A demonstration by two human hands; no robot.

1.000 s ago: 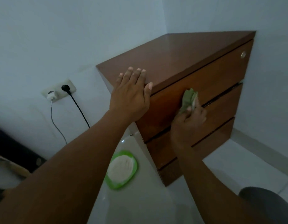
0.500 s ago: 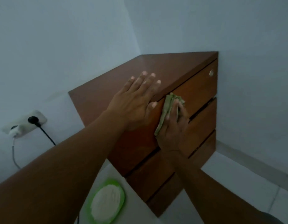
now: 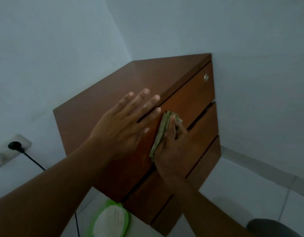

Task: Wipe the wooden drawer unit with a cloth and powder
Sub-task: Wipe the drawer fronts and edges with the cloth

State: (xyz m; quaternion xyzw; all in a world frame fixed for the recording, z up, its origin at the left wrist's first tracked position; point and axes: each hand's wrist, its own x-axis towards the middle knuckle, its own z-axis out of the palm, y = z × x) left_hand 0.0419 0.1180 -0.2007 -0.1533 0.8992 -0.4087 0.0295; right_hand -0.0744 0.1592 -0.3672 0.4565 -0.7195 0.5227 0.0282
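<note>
The brown wooden drawer unit (image 3: pixel 100 106) stands in the room's corner, with three drawer fronts facing right. My left hand (image 3: pixel 125 127) lies flat with spread fingers over the top's front edge. My right hand (image 3: pixel 171 151) presses a folded green cloth (image 3: pixel 162 129) against the top drawer front, just right of the left hand. A green dish (image 3: pixel 125 215) holding white powder (image 3: pixel 108 221) sits on the floor below the unit's near corner.
A wall socket (image 3: pixel 12 147) with a black plug and cable is on the left wall. A round metal lock (image 3: pixel 206 77) sits at the top drawer's far end. White floor tiles (image 3: pixel 241 182) lie to the right. A dark object (image 3: pixel 270 228) shows at bottom right.
My right hand with the cloth slid left along the top drawer front, close beside the left hand. The view swung right and upward; my left hand stays on the top edge.
</note>
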